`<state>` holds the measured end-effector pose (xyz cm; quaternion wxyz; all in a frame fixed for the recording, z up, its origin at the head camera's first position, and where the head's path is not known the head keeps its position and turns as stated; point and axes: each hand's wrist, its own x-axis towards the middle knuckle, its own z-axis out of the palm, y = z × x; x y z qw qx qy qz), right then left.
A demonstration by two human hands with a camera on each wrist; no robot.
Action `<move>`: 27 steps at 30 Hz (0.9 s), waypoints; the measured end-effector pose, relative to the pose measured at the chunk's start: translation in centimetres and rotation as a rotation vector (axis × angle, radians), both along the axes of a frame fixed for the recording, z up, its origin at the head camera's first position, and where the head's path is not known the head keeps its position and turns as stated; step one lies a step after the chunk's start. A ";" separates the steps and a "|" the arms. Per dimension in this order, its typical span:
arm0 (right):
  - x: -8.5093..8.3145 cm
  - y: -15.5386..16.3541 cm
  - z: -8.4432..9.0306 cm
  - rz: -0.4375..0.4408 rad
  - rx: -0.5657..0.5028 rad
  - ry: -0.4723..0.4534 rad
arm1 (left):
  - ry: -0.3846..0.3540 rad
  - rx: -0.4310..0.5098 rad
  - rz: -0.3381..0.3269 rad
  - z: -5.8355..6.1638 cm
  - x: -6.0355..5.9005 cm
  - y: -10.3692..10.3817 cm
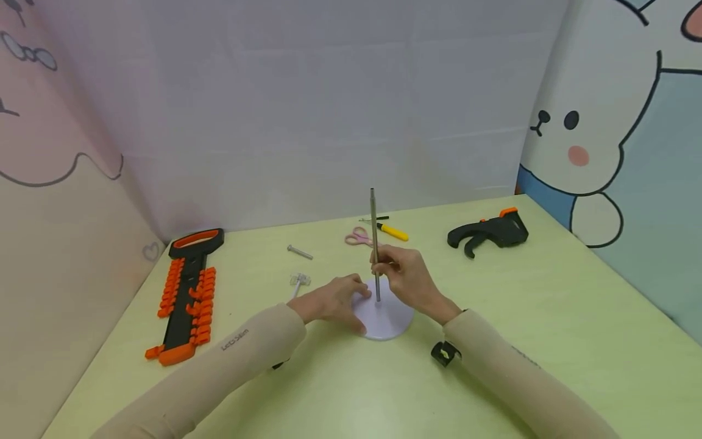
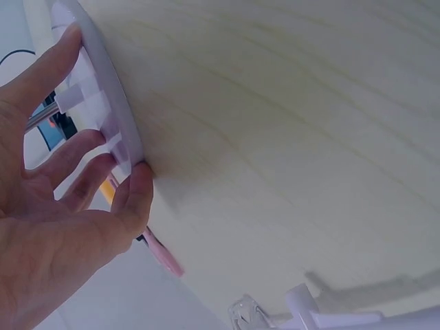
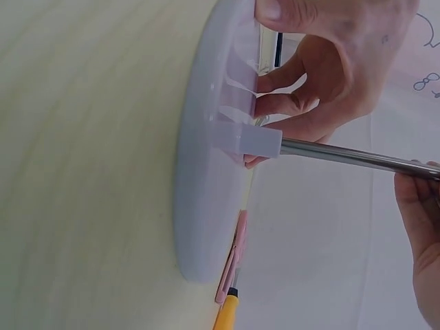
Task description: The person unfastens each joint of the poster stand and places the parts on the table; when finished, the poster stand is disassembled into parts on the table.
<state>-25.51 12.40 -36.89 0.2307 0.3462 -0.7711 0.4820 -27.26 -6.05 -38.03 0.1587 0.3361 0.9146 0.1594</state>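
Pale green table (image 1: 548,317), cartoon walls around it. From the head cam I saw the right hand (image 1: 408,281) pinching the metal rod (image 1: 374,244), which stood upright with its foot in the white round base (image 1: 386,320) just below the grip. Left wrist cam: left hand (image 2: 58,206) lay spread, fingers straight against the base's (image 2: 103,103) rim. Right wrist cam: the rod (image 3: 350,157) sat in the base's socket (image 3: 246,139).

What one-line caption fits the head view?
Right hand grips an upright metal rod in a white round base steadied by the left hand.
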 end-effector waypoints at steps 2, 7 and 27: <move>0.0 0.0 0.1 0.007 0.003 -0.020 | 0.000 0.004 -0.005 0.0 0.0 0.0; 0.1 0.0 0.2 0.015 0.015 -0.050 | 0.006 0.001 -0.010 0.1 0.0 0.0; 0.0 0.0 1.0 0.052 -0.003 0.026 | 0.014 -0.001 -0.007 0.1 0.0 0.0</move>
